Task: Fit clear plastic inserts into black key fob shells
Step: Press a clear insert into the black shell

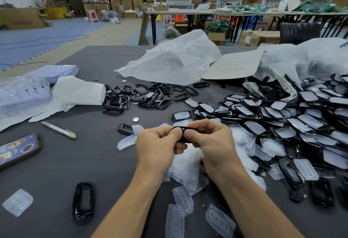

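Head view: the dark surface carries a heap of fitted shells right of the black shell. Left hand and right hand, equally near, pinch that shell, its long axis crosswise. The clear insert is probably hidden under the fingers.

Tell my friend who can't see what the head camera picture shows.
The left hand and right hand pinch one black key fob shell above a dark table. Loose clear inserts lie by the wrists; a heap of filled shells spreads on the right, empty shells behind.
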`<control>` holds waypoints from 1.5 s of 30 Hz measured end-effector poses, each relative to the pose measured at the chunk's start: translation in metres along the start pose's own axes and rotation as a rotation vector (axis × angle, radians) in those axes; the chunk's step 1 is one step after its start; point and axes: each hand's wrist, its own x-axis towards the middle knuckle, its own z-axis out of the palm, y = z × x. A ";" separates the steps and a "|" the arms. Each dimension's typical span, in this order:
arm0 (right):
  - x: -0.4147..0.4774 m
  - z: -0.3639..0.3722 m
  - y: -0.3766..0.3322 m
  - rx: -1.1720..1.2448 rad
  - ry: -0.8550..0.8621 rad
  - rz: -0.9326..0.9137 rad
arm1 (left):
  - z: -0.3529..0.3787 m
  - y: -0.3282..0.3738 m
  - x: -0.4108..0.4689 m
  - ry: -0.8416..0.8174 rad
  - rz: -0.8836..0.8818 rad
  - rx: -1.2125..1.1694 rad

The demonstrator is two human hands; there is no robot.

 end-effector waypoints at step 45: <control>-0.002 0.004 0.010 -0.385 -0.020 -0.198 | -0.015 -0.001 0.011 -0.012 -0.049 0.000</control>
